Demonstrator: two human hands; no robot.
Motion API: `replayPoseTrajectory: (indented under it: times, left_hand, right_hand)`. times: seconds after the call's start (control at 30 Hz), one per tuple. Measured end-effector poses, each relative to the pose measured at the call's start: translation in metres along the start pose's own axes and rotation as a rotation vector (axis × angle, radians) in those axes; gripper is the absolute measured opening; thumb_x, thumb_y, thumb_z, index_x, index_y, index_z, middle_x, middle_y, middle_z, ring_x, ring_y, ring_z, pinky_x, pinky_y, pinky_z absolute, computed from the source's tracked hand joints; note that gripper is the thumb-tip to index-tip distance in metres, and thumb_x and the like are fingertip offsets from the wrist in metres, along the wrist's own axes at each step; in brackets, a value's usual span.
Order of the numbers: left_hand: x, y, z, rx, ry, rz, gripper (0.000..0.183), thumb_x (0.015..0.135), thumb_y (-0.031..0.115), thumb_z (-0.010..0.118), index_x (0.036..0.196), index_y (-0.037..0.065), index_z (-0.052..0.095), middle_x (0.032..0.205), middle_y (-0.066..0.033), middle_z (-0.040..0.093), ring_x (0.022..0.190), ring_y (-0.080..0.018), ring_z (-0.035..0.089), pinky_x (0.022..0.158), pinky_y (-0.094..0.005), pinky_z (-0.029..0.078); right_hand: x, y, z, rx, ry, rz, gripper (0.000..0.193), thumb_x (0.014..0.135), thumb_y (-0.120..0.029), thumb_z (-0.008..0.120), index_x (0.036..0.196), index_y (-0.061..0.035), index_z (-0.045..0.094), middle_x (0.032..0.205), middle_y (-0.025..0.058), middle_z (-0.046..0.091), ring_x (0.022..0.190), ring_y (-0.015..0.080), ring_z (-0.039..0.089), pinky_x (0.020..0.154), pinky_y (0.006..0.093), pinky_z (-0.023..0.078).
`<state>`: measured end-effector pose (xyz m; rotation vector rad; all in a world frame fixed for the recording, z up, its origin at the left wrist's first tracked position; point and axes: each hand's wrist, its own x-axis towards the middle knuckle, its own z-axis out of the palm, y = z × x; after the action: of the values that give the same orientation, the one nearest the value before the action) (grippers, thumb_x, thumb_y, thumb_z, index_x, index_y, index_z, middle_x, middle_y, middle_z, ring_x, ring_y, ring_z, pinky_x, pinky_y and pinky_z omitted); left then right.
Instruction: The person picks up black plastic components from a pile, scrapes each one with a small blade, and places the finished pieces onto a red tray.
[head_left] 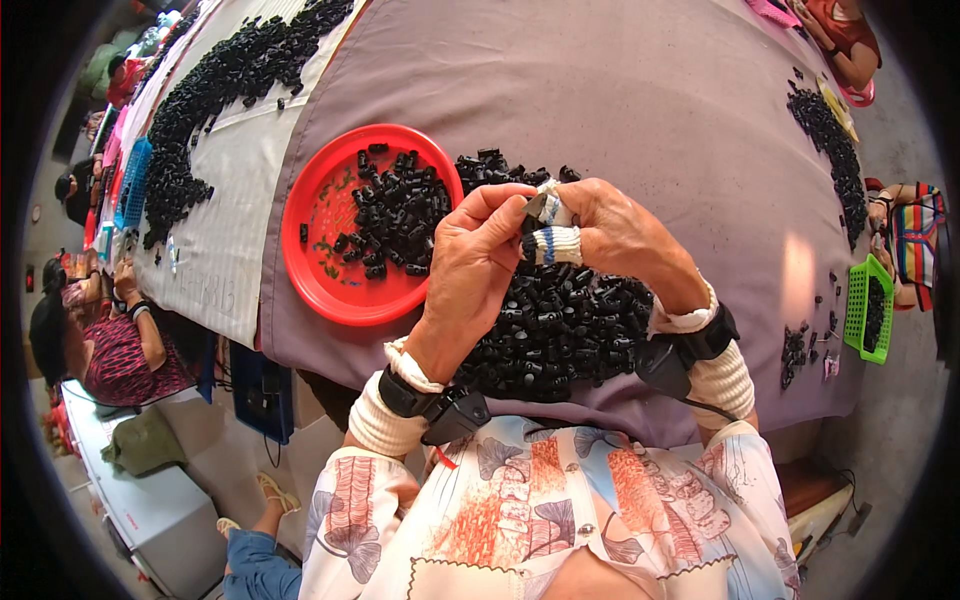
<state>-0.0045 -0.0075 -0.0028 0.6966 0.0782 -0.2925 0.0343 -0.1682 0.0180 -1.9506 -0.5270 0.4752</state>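
Black plastic part (529,222) pinched by both hands' grips, left hand (470,265), right hand (620,240); one red plate (310,250).

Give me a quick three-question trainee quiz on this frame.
1. True or false: the red plate holds some small black plastic parts.
2. What lies under both hands? A) a heap of black parts B) a stack of folded cloths
3. Fill in: the right hand has a wrapped ____.

Key: 1 true; 2 A; 3 finger. The left hand meets the right over the heap, pinching a small piece; what kind cannot be told.
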Motion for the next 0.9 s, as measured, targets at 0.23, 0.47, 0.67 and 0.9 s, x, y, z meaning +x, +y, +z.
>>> replayPoseTrajectory:
  times: [0.23, 0.47, 0.67, 0.9]
  left_hand:
    - [0.002, -0.004, -0.005, 0.007, 0.041, 0.026, 0.015, 0.089, 0.011, 0.054, 0.1, 0.0, 0.057, 0.088, -0.005, 0.062, 0.078, -0.0099, 0.058, 0.074, -0.0235, 0.047]
    - [0.003, -0.006, -0.007, -0.16, 0.006, -0.039, 0.019, 0.091, 0.015, 0.051, 0.104, 0.001, 0.055, 0.087, -0.0052, 0.061, 0.078, -0.0103, 0.058, 0.075, -0.0256, 0.047]
    - [0.0, -0.001, -0.002, -0.148, 0.007, -0.036, 0.017, 0.087, 0.007, 0.054, 0.102, 0.001, 0.055, 0.088, -0.0065, 0.061, 0.08, -0.0123, 0.059, 0.077, -0.0273, 0.048]
    - [0.003, 0.006, -0.023, -0.094, 0.07, 0.001, 0.014, 0.084, 0.005, 0.055, 0.097, 0.0, 0.057, 0.081, -0.0071, 0.059, 0.069, -0.0129, 0.057, 0.068, -0.0288, 0.05]
  right_hand:
    - [-0.002, -0.002, 0.001, 0.062, -0.027, 0.034, 0.028, 0.071, -0.026, 0.066, 0.072, -0.0006, 0.053, 0.052, 0.0029, 0.047, 0.048, 0.0128, 0.043, 0.046, 0.0313, 0.036]
    - [-0.004, -0.004, 0.003, 0.238, 0.01, 0.175, 0.026, 0.077, -0.027, 0.066, 0.072, -0.0048, 0.053, 0.051, -0.0033, 0.045, 0.04, 0.0045, 0.041, 0.035, 0.0214, 0.03]
    - [-0.002, -0.003, 0.005, 0.187, 0.004, 0.166, 0.024, 0.075, -0.023, 0.067, 0.074, -0.0048, 0.052, 0.051, -0.003, 0.045, 0.04, 0.0045, 0.041, 0.036, 0.0214, 0.03]
    - [0.002, 0.002, 0.013, 0.187, 0.043, 0.166, 0.024, 0.076, -0.025, 0.065, 0.074, -0.0053, 0.052, 0.051, -0.003, 0.044, 0.04, 0.0046, 0.041, 0.036, 0.0214, 0.03]
